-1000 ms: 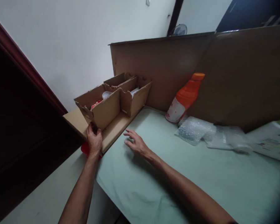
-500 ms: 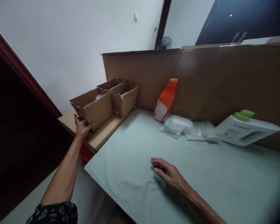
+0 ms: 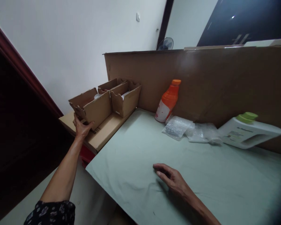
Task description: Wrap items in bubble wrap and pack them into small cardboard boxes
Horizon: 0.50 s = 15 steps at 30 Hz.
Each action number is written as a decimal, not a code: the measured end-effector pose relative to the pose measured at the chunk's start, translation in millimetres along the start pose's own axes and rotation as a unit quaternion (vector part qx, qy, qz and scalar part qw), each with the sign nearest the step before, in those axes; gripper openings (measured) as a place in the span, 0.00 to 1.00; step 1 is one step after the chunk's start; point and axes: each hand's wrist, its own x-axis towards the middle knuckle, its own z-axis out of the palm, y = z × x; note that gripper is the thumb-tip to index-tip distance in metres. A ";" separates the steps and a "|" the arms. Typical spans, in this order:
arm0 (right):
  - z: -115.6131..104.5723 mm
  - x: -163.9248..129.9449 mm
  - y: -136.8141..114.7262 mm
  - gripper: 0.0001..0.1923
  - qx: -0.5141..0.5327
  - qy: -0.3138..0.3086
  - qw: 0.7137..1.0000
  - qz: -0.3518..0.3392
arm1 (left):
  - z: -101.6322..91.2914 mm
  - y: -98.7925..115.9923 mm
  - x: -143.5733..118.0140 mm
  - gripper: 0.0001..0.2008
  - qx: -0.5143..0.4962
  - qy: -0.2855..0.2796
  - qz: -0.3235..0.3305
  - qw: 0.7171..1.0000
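Observation:
At the left, my left hand [image 3: 81, 127] grips the near end of an open cardboard box [image 3: 98, 109], thumb on one side and fingers around the other. Something clear or whitish shows inside this box, too little to name. Directly behind it stand two more open cardboard boxes, one on the right [image 3: 131, 99] with something pale in it and one at the back [image 3: 107, 85]. My right hand [image 3: 172, 178] hovers low over the green cloth [image 3: 135, 153], empty, its fingers loosely curved and thumb apart.
A flat cardboard piece [image 3: 107, 131] lies under the boxes. Along the tall cardboard panel [image 3: 206, 81] stand an orange bottle [image 3: 168, 101], bubble wrap pieces [image 3: 178, 126] and a tilted white jug with a green cap [image 3: 245, 131]. The table edge runs along the lower left.
The box in my left hand has shifted slightly toward me and to the left, away from the others. My right hand has sunk a little; the view has turned slightly.

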 end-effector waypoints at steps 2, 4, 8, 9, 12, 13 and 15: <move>0.8 0.0 1.7 0.23 -0.004 0.000 1.000 0.004 | 2.8 0.1 2.6 0.61 -0.006 -0.001 0.007 1.000; 1.2 -0.6 1.7 0.23 -0.005 0.006 1.000 0.005 | 4.1 -1.9 3.3 0.59 -0.019 -0.005 0.015 1.000; 2.0 -1.0 -1.8 0.22 -0.003 0.018 1.000 0.007 | 2.9 -3.5 0.4 0.57 -0.030 -0.028 0.021 0.999; 2.2 -1.0 -2.5 0.22 -0.002 0.018 1.000 0.007 | 2.2 -1.9 -0.7 0.56 -0.027 -0.035 0.021 0.999; 2.7 -1.6 -1.8 0.22 0.001 0.008 1.000 0.005 | -0.1 8.0 -6.2 0.54 -0.013 -0.043 0.011 0.999; 2.8 -2.7 -0.9 0.22 0.002 0.006 1.000 0.002 | -0.7 12.6 -10.1 0.53 -0.006 -0.041 0.007 0.999; 3.7 -7.8 0.9 0.21 0.004 0.009 1.000 -0.006 | -0.6 22.7 -24.3 0.49 0.005 -0.050 -0.002 0.999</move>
